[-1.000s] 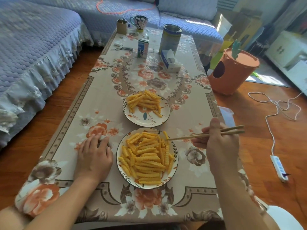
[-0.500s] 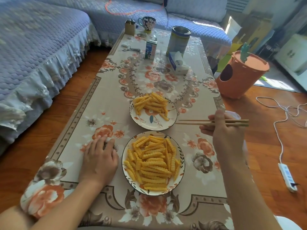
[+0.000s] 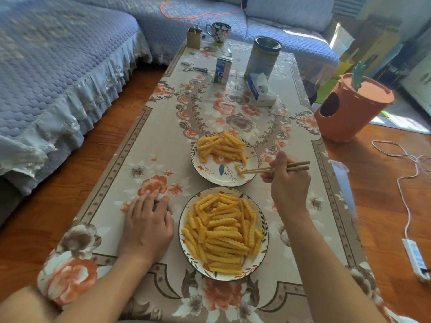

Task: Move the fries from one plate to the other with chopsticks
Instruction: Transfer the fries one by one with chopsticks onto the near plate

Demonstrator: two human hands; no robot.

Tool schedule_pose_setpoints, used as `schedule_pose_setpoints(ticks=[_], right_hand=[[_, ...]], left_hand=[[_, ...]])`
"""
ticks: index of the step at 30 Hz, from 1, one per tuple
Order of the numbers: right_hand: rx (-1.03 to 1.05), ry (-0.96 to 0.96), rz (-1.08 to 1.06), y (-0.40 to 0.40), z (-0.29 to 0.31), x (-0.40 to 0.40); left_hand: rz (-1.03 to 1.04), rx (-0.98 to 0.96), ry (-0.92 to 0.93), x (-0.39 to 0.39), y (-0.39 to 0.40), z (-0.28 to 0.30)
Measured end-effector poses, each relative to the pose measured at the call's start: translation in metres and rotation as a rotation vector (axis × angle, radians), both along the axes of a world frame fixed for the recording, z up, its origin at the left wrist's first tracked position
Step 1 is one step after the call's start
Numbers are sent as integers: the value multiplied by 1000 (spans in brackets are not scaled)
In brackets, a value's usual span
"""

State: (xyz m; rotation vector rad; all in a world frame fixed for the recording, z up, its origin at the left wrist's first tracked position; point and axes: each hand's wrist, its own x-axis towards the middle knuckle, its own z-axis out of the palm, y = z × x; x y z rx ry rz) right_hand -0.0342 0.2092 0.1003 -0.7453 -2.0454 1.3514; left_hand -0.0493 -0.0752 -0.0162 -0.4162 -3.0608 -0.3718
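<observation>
My right hand curled its fingers round the chopsticks, whose tips were closed on one fry over the bare near side of the far plate, just beside that plate's heap of fries. My left hand lay flat on the tablecloth with fingers straight, just left of the near plate, which was piled with fries. Further up the table stood a tissue pack, a carton, a tin and a mug.
</observation>
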Motion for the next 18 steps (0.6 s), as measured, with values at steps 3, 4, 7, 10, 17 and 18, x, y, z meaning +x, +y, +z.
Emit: schedule_pose_setpoints(ticks=[3, 4, 7, 10, 17, 18], right_hand=[[-76, 9, -51, 3, 11, 13], [-111, 23, -65, 5, 17, 19], [-195, 57, -86, 10, 39, 42], [-226, 51, -74, 13, 54, 67], [-225, -24, -19, -2, 42, 92], [-212, -24, -16, -2, 40, 94]], left_hand=[[-1, -4, 4, 0, 0, 0], [0, -2, 3, 1, 1, 1], [7, 1, 4, 1, 1, 2], [11, 1, 4, 1, 1, 3], [13, 14, 2, 3, 2, 4], [12, 11, 5, 3, 2, 4]])
